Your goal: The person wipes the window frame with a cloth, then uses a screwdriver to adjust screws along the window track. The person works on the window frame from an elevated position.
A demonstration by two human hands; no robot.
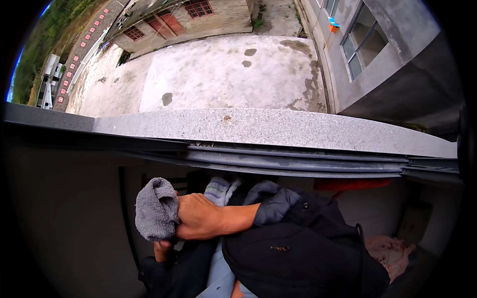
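My right hand (198,216) is closed on a bunched grey terry cloth (154,208), held out at the lower middle of the head view, inside the window. Just beneath it, my left hand (163,246) has its fingers curled at the cloth's lower end, partly hidden by the cloth and my right hand. A second light cloth with stripes (217,190) lies behind my right wrist, partly covered by my dark sleeve.
A grey stone sill (278,126) and metal window track (298,161) cross in front of me. Outside and below are a concrete yard (208,74), a brick building (223,22) and a grey wall with a window (365,39). Red fabric (348,184) shows inside.
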